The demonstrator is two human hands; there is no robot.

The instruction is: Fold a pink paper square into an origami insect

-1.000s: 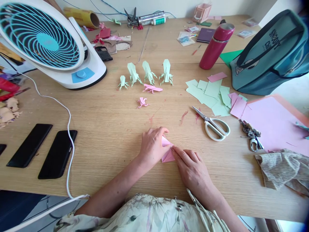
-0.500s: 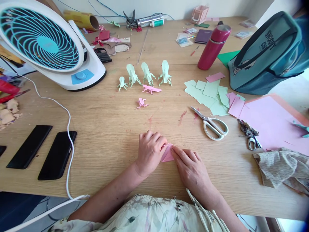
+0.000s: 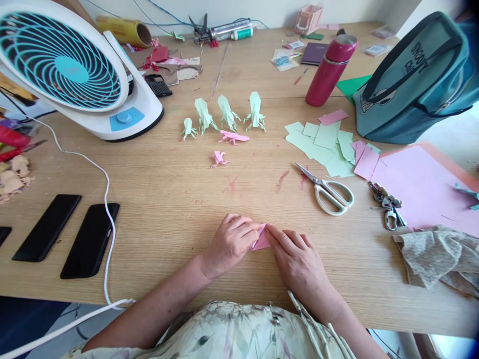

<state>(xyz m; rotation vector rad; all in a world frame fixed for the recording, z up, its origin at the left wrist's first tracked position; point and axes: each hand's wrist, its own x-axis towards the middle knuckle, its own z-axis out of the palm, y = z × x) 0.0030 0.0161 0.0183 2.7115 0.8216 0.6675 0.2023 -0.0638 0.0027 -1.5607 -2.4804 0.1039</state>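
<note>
A small folded piece of pink paper (image 3: pixel 262 241) lies on the table between my two hands. My left hand (image 3: pixel 232 243) closes on its left edge, fingers bunched and tips on the paper. From the other side, my right hand (image 3: pixel 297 257) presses the paper's right part with its fingertips, the fingers held together. The fingers partly cover the paper, so its full shape is hidden. Farther back stand several pale green folded paper insects (image 3: pixel 224 112), with a long pink paper insect (image 3: pixel 234 137) and a smaller pink one (image 3: pixel 219 158) before them.
White-handled scissors (image 3: pixel 331 194) lie right of my hands, near green paper pieces (image 3: pixel 314 149) and keys (image 3: pixel 387 204). Two black phones (image 3: pixel 90 242) and a white cable lie left. A fan (image 3: pixel 134 112), a red bottle (image 3: pixel 331 72) and a teal bag (image 3: pixel 407 99) stand farther back.
My left hand has shifted slightly left and down, its fingers now stretched further over the pink paper's left edge. My right hand has stayed nearly in place.
</note>
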